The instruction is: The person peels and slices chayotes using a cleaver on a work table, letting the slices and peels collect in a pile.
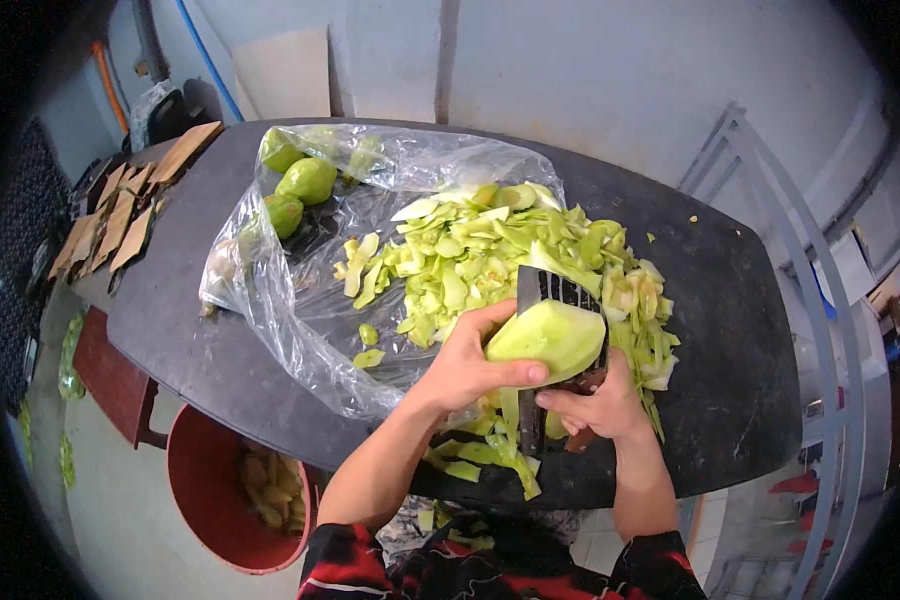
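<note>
My left hand (472,365) is wrapped around a large peeled green fruit (550,345), pale and smooth, with its thumb along the near side. The fruit lies against a dark slotted slicer (532,290) whose slots show behind it. My right hand (602,402) is closed on the slicer's brown handle (583,383), close to the fruit's lower right. Behind both hands a heap of pale green slices and peelings (460,260) spreads over a clear plastic sheet (315,345). Long peel strips (505,450) hang below the hands at the table's near edge.
Whole green fruits (308,181) rest at the sheet's far left. The dark table (725,330) has rounded corners. A red bucket (185,470) with pale pieces inside stands on the floor at left. Cardboard pieces (120,225) lie at far left; a grey metal railing (805,235) rises at right.
</note>
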The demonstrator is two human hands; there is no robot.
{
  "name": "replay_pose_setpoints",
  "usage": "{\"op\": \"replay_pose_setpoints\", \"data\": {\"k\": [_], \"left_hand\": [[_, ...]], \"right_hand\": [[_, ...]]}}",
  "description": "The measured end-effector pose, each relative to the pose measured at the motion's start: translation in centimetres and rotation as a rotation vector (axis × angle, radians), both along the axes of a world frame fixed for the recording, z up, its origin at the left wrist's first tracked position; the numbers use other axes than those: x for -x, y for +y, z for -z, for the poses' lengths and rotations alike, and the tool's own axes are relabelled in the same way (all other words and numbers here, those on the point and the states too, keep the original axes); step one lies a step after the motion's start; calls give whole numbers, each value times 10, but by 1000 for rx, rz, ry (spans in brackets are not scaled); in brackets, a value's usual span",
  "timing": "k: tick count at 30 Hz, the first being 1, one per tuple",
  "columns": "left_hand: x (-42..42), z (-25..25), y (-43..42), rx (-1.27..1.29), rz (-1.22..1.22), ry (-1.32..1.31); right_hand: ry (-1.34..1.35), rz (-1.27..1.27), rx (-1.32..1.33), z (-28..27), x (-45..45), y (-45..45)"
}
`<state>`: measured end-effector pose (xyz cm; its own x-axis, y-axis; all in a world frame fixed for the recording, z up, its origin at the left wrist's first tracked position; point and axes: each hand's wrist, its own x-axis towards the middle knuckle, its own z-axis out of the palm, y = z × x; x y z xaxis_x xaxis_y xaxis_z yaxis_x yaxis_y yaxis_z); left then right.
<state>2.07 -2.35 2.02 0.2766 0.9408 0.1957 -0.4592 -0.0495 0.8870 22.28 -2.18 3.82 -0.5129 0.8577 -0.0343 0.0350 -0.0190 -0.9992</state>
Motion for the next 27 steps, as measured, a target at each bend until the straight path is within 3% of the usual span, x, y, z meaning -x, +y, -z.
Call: {"op": "replay_pose_setpoints", "data": {"k": [7,9,15,27], "left_hand": [[0,11,2,102,124,-91],[-10,13,-2,173,57,-227],[-22,26,-3,132,-26,-258],[-29,23,-2,335,-173,-49]], "right_hand": [[-47,-25,23,8,8,-2],[-8,13,-8,16,13,-4],[34,16,6,24,20,-6],[51,10,64,32,23,6]]}}
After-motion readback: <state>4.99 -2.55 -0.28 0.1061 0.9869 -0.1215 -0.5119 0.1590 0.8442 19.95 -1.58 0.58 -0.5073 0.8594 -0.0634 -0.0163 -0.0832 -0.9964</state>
